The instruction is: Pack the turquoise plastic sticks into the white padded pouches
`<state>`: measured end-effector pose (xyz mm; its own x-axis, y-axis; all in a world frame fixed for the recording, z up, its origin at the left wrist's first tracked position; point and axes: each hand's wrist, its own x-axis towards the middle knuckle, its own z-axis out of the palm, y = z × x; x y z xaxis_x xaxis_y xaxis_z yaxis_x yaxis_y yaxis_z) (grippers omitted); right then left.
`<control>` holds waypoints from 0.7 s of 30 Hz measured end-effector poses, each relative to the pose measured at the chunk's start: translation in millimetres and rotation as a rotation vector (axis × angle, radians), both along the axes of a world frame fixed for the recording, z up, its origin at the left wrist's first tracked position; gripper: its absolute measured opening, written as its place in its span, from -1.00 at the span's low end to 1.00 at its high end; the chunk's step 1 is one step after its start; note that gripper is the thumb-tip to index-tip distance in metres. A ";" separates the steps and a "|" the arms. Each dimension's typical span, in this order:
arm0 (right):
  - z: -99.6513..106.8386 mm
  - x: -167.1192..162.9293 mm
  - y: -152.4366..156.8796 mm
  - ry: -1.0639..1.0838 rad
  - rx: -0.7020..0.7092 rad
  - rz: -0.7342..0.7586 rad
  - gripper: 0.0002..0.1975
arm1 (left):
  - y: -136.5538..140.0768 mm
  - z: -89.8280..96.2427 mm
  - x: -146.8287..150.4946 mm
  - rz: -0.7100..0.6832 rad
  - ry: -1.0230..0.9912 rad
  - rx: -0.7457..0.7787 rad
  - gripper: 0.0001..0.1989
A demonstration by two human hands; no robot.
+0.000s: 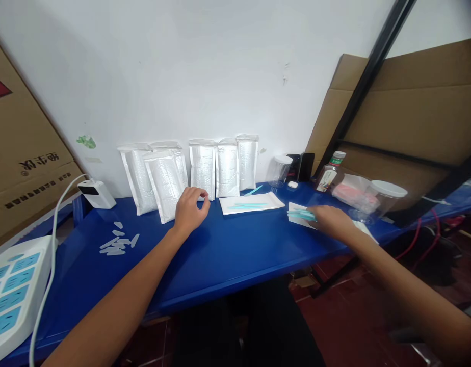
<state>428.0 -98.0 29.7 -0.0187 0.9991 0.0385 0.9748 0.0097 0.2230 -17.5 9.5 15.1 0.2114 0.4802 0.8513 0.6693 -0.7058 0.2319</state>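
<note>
Small flat white packet (301, 214) with teal strips on it — lies on the blue table (228, 255), right of centre, partly under the right hand's fingertips. Blurred, so print and edges cannot be made out. A second, larger white packet (251, 203) lies flat near the table's middle, also carrying teal strips; one loose teal strip (253, 190) just behind it.

Containers: clear jar (278, 171) with white lid stands near the wall, contents not discernible. Larger clear tub (381, 200) with white lid at far right, lying beside a clear bag with pink contents (352, 196). Small bottle with green cap (330, 173) upright behind them. Five white padded pouches (189, 171) lean against the wall in a row, sealed tops up.

Left side: scatter of small clear tabs (116, 243) on the table, a white power bank (97, 193) with cable, a white power strip (14, 290) at the near corner. Cardboard boxes at both edges.

Left hand (190, 210) — arm stretched forward across the table, fingers curled, thumb and forefinger tips brought together just in front of the leaning pouches; whether anything is pinched between them cannot be told. Right hand (331, 220) — arm reaching in from the right, palm down, fingers extended flat onto the small packet, motion-blurred.
</note>
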 end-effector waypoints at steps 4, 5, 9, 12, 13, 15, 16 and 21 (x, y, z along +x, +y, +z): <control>0.7 11.6 -0.6 0.210 -0.023 0.061 -0.53 | -0.4 -0.2 -0.7 -0.008 -0.014 -0.020 -0.93; 1.1 13.0 -1.7 0.234 -0.034 0.080 -0.51 | -0.9 0.1 -0.6 -0.011 -0.016 -0.023 -0.93; 7.5 2.7 -14.6 0.175 -0.023 0.136 -0.78 | -4.2 2.0 1.6 -0.034 -0.013 -0.048 -0.93; 15.9 -23.4 -31.6 0.093 0.034 0.199 -0.79 | -7.6 4.0 4.4 -0.081 -0.013 -0.100 -0.94; 17.9 -36.4 -38.5 0.076 0.065 0.241 -0.77 | -9.1 4.9 5.5 -0.112 -0.017 -0.146 -0.94; 18.3 -70.0 -54.3 0.061 0.110 0.347 -0.72 | -12.8 6.8 8.2 -0.191 -0.020 -0.284 -0.88; 16.3 -90.5 -63.0 0.060 0.125 0.393 -0.68 | -15.3 7.6 10.1 -0.235 -0.011 -0.360 -0.83; -7.1 -194.4 -96.1 0.152 0.060 0.650 -0.58 | -34.1 7.2 25.5 -0.455 0.239 -0.621 -0.63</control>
<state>233.6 -194.1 22.6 -0.6060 0.7824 0.1434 0.7954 0.5974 0.1017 8.0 -24.7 22.3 0.6429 0.6741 0.3638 0.4285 -0.7102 0.5586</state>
